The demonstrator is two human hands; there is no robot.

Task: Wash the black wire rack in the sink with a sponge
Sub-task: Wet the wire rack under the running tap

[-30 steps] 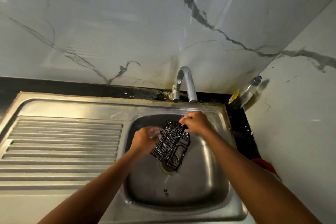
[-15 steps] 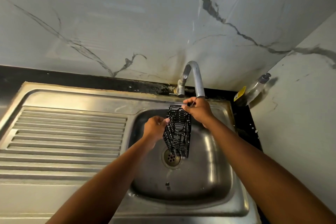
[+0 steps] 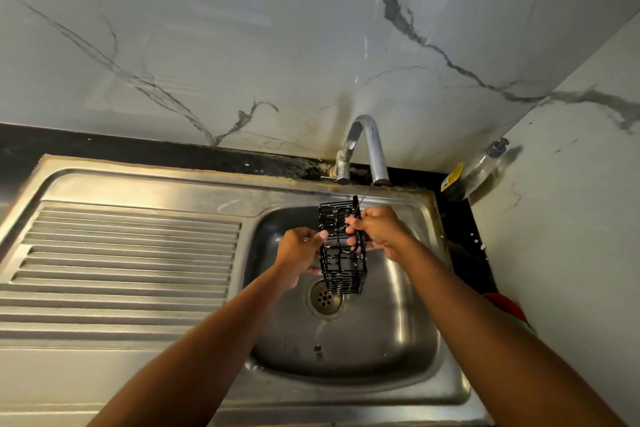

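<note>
Right hand: I read its fingers as curled tight round the upper right edge of the black wire rack, with no gap showing between them. One finger shows through the wires lower on that same side.

Left hand: the thumb presses the rack's upper left edge. The other fingers curl toward the lower left side, narrow, and grip it. I cannot tell how far they reach behind the wires.

The rack is a small, oblong basket of thin black metal bars, with closely spaced parallel wires along its lower part and larger looped openings above. It looks wet and glossy.

The rack is held upright between the two hands, clear of the basin floor of the stainless steel sink. Its lower end hangs just above the round perforated drain. Its top end sits just below the spout of the curved chrome tap. A thin stream of water runs from the spout to the rack's top right corner, beside the right hand.

A clear plastic bottle with a yellow label leans in the corner on the black bench, well apart from the hands.
</note>
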